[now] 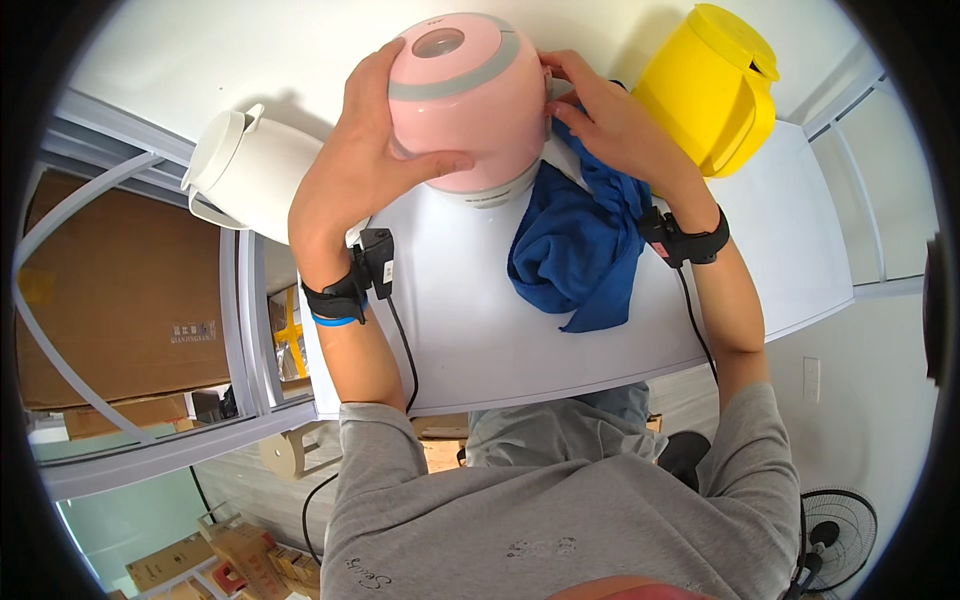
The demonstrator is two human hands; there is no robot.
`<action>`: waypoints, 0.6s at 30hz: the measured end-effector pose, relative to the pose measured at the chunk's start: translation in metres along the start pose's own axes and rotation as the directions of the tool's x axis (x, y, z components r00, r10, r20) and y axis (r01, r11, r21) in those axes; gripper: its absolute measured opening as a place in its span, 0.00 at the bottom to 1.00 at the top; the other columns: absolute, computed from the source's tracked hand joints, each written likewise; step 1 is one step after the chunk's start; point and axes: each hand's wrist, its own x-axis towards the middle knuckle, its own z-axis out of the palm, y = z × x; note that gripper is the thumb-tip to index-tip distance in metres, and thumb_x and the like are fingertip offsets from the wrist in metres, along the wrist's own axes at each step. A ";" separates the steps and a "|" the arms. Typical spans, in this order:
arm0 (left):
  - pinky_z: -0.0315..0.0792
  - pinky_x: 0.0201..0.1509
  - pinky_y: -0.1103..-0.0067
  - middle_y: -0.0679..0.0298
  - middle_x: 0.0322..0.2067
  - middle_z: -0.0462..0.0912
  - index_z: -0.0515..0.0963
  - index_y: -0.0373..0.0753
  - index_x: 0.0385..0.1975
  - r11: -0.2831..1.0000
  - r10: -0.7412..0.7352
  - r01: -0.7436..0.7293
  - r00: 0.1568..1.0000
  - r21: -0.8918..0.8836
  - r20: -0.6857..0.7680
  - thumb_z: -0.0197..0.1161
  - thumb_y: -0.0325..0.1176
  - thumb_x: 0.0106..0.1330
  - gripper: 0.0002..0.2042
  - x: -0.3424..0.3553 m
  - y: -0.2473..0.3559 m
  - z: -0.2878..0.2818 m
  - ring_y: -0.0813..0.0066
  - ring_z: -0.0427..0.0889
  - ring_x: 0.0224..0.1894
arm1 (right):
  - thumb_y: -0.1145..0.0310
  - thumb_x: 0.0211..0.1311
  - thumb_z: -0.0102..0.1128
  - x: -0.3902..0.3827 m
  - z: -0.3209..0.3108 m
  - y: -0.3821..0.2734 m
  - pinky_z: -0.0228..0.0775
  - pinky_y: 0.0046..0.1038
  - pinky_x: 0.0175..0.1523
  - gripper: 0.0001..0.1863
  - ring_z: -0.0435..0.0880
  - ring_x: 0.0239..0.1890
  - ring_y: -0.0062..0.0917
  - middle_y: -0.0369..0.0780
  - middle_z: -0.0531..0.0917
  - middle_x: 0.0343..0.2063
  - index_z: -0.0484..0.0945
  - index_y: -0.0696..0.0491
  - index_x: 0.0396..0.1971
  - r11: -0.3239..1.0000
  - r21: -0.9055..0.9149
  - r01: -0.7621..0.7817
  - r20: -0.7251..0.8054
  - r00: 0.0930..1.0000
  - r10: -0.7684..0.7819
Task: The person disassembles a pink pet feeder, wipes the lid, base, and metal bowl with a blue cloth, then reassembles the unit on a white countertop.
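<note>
A rounded pink rice cooker (465, 125) with a grey band, a small round window on top and a pale base stands at the far middle of the white table. My left hand (370, 155) wraps round its left side, thumb across the front. On the other side, my right hand (610, 115) grips a small part jutting from the cooker's right wall; the fingertips are partly hidden. Under my right wrist lies a crumpled blue cloth (580, 250), close to the cooker's base.
A white pitcher (265, 165) lies tilted to the left of my left hand. Behind my right hand is a yellow pitcher (690, 85). The table (450, 330) has a curved front edge before my body. Cables hang from both wrist straps. Shelving with a cardboard box (120, 300) borders the left.
</note>
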 end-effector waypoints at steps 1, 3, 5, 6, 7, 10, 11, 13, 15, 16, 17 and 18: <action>0.76 0.80 0.57 0.48 0.79 0.68 0.58 0.40 0.86 1.000 0.001 -0.001 1.000 -0.017 0.008 0.93 0.43 0.55 0.61 0.000 0.000 -0.001 0.46 0.70 0.82 | 0.76 0.85 0.59 0.000 0.000 0.001 0.83 0.37 0.68 0.27 0.93 0.60 0.38 0.44 0.86 0.70 0.70 0.48 0.78 1.000 0.020 -0.007 -0.001 1.000 0.007; 0.75 0.80 0.56 0.48 0.79 0.69 0.59 0.40 0.86 0.998 -0.008 0.009 0.999 -0.058 0.031 0.93 0.42 0.55 0.60 0.000 0.000 -0.003 0.45 0.68 0.82 | 0.75 0.83 0.61 0.000 -0.002 -0.001 0.84 0.38 0.66 0.25 0.94 0.57 0.40 0.44 0.87 0.68 0.72 0.49 0.75 0.999 0.042 -0.019 0.006 1.000 0.018; 0.74 0.81 0.56 0.48 0.79 0.69 0.59 0.40 0.86 0.994 -0.025 0.032 0.998 -0.106 0.062 0.92 0.41 0.55 0.60 -0.001 0.000 -0.006 0.45 0.67 0.83 | 0.73 0.81 0.64 0.000 -0.009 -0.009 0.86 0.40 0.63 0.23 0.95 0.55 0.44 0.46 0.89 0.65 0.74 0.50 0.71 0.999 0.044 -0.028 0.023 0.999 0.027; 0.73 0.81 0.56 0.49 0.79 0.69 0.59 0.40 0.86 0.993 -0.021 0.028 0.998 -0.111 0.064 0.93 0.41 0.55 0.60 -0.001 0.000 -0.006 0.45 0.67 0.83 | 0.72 0.80 0.65 0.000 -0.012 -0.011 0.86 0.40 0.62 0.23 0.95 0.55 0.45 0.45 0.89 0.65 0.73 0.49 0.71 1.000 0.019 -0.025 0.036 0.999 0.024; 0.73 0.82 0.56 0.49 0.79 0.69 0.59 0.41 0.86 0.993 -0.016 0.023 0.998 -0.117 0.066 0.93 0.41 0.55 0.60 -0.001 0.000 -0.006 0.45 0.67 0.83 | 0.70 0.80 0.66 0.000 -0.014 -0.012 0.86 0.40 0.61 0.24 0.94 0.55 0.46 0.45 0.89 0.65 0.73 0.49 0.70 1.000 -0.007 -0.021 0.049 0.999 0.021; 0.72 0.83 0.57 0.49 0.79 0.69 0.59 0.41 0.86 0.990 0.002 0.010 0.996 -0.144 0.084 0.94 0.41 0.54 0.61 -0.004 -0.002 -0.009 0.46 0.67 0.83 | 0.65 0.78 0.68 0.000 -0.023 -0.013 0.86 0.42 0.57 0.25 0.94 0.53 0.48 0.46 0.90 0.62 0.71 0.48 0.69 0.983 -0.172 0.069 0.090 0.995 -0.054; 0.72 0.83 0.57 0.50 0.79 0.69 0.59 0.41 0.86 0.988 0.008 0.007 0.996 -0.154 0.092 0.94 0.41 0.54 0.61 -0.004 -0.002 -0.009 0.46 0.67 0.83 | 0.63 0.77 0.69 0.000 -0.026 -0.013 0.87 0.43 0.56 0.26 0.93 0.53 0.49 0.46 0.91 0.61 0.71 0.48 0.68 0.964 -0.240 0.113 0.107 0.990 -0.089; 0.71 0.83 0.57 0.50 0.79 0.68 0.59 0.41 0.87 0.986 0.017 0.000 0.995 -0.167 0.096 0.95 0.41 0.53 0.62 -0.005 -0.003 -0.009 0.47 0.67 0.83 | 0.61 0.75 0.69 -0.001 -0.026 -0.018 0.87 0.44 0.54 0.26 0.93 0.52 0.51 0.46 0.91 0.59 0.69 0.48 0.67 0.959 -0.273 0.081 0.109 0.993 -0.053; 0.71 0.84 0.58 0.50 0.80 0.68 0.58 0.41 0.87 0.983 0.014 0.005 0.995 -0.182 0.102 0.95 0.41 0.53 0.62 -0.005 -0.002 -0.010 0.48 0.67 0.83 | 0.60 0.73 0.70 -0.001 -0.025 -0.022 0.87 0.46 0.53 0.27 0.92 0.51 0.53 0.47 0.91 0.57 0.69 0.48 0.65 0.953 -0.293 0.073 0.092 0.995 -0.048; 0.71 0.84 0.58 0.51 0.80 0.68 0.58 0.41 0.87 0.982 0.008 0.013 0.994 -0.189 0.106 0.95 0.41 0.53 0.62 -0.005 -0.002 -0.010 0.48 0.67 0.83 | 0.60 0.72 0.70 -0.001 -0.024 -0.023 0.87 0.46 0.52 0.27 0.92 0.51 0.54 0.47 0.92 0.56 0.68 0.48 0.64 0.951 -0.298 0.081 0.075 0.995 -0.061; 0.71 0.84 0.58 0.51 0.80 0.68 0.58 0.41 0.87 0.980 0.001 0.021 0.994 -0.197 0.110 0.95 0.41 0.53 0.62 -0.005 -0.002 -0.010 0.48 0.66 0.83 | 0.60 0.71 0.70 -0.001 -0.023 -0.023 0.87 0.47 0.51 0.27 0.92 0.50 0.54 0.47 0.92 0.56 0.68 0.48 0.63 0.949 -0.302 0.089 0.059 0.995 -0.075; 0.71 0.84 0.58 0.51 0.80 0.67 0.58 0.41 0.87 0.979 0.003 0.020 0.993 -0.201 0.114 0.95 0.40 0.53 0.62 -0.005 -0.001 -0.009 0.48 0.66 0.84 | 0.60 0.70 0.70 -0.002 -0.023 -0.024 0.87 0.47 0.51 0.27 0.92 0.50 0.55 0.48 0.92 0.55 0.68 0.48 0.62 0.947 -0.309 0.084 0.062 0.996 -0.068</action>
